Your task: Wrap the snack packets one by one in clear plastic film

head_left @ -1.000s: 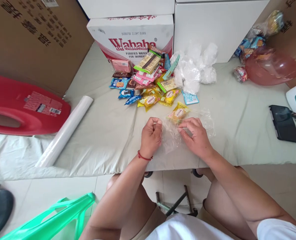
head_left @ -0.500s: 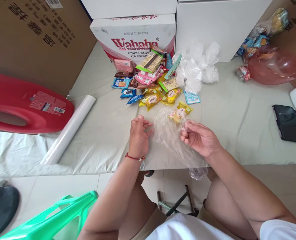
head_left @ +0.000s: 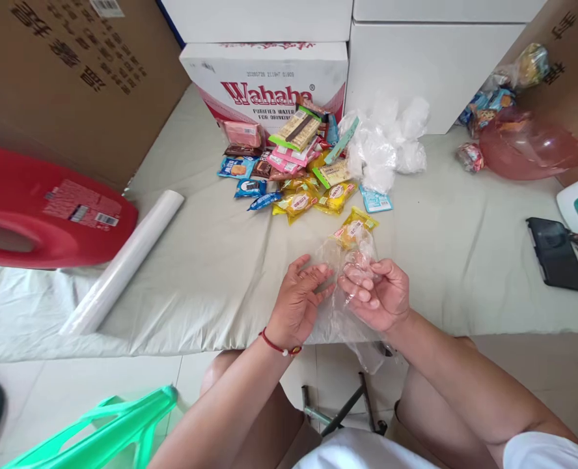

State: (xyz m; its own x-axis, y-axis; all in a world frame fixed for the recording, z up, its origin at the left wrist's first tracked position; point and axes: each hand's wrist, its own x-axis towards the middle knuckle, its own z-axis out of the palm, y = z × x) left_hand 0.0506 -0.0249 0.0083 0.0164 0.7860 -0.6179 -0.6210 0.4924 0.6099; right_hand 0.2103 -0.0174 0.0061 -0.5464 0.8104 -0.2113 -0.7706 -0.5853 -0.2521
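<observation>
A crumpled clear plastic bag [head_left: 347, 326] hangs between my hands, its lower end drooping over the table's front edge. My right hand [head_left: 381, 299] has its fingers closed on the upper part of the bag, with film over the fingertips. On the bag's left side my left hand [head_left: 299, 303] is open, fingers apart and fingertips at the film; whether they touch it I cannot tell. A yellow-wrapped snack [head_left: 355, 229] lies just beyond the bag, its lower end partly behind the film. Farther back is a pile of wrapped snacks [head_left: 293, 156].
Balled clear plastic bags [head_left: 384, 146] sit right of the pile, before a Wahaha water carton [head_left: 264, 75] and white boxes. At left are a red jug [head_left: 55, 202] and a white roll [head_left: 127, 260]. A red bowl [head_left: 528, 146] and a phone [head_left: 557, 254] lie at right.
My left hand has moved right and nearer me, up to the bag. The right hand has gathered the film, which now covers its fingertips. The view has shifted slightly.
</observation>
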